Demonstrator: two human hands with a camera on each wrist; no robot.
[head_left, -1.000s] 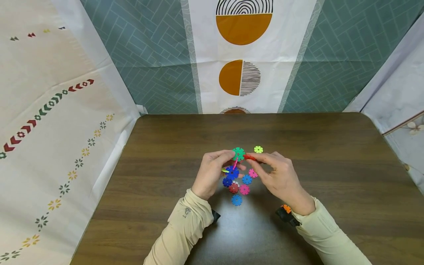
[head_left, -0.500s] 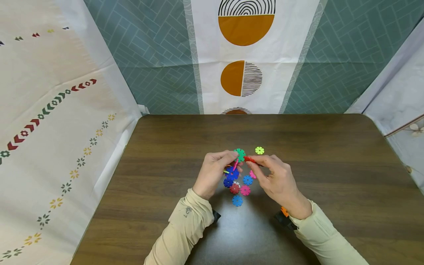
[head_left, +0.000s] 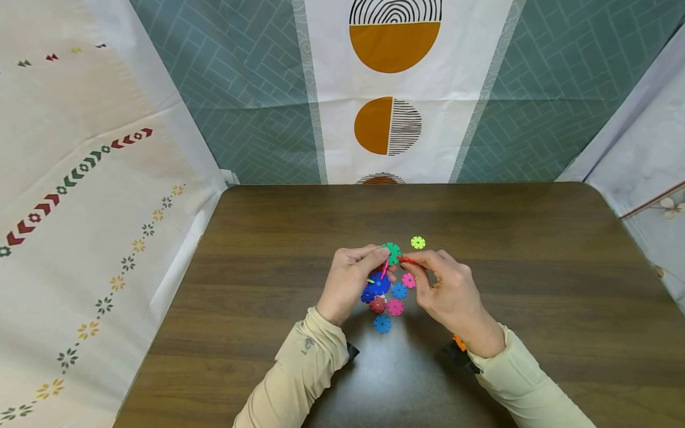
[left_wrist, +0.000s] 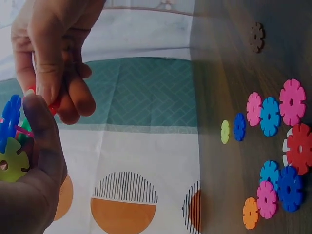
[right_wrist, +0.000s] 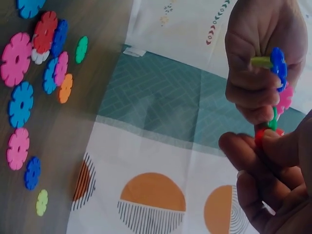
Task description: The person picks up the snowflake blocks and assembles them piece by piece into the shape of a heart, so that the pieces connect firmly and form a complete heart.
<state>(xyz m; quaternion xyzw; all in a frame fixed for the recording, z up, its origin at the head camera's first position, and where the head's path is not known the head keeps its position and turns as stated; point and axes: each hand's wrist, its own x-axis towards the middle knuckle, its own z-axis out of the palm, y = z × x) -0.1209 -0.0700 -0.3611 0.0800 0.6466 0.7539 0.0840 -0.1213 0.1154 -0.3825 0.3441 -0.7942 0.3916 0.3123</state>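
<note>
Your table [head_left: 278, 226]: dark brown wood grain, pale sheen [head_left: 396, 380] toward your side. Facing you: teal hanging [head_left: 257, 89], white central panel [head_left: 396, 84], ochre half-circles [head_left: 395, 47]. Your left: cream patterned cloth [head_left: 96, 208]. Your right: whitish cloth [head_left: 647, 131].

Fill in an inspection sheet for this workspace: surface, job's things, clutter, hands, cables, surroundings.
Surface: wood-grain table, with a sheen at its near side.
Job's things: green disc, pink disc and blue disc in one held cluster; red disc at the green one's edge, whether slotted in cannot be told.
Clutter: loose notched discs on the table, including a yellow-green one.
Hands: left hand pinches the green disc; right hand pinches the red disc.
Cables: nothing seen.
Surroundings: teal-and-white cloth behind the table, embroidered cream cloth at left.
</note>
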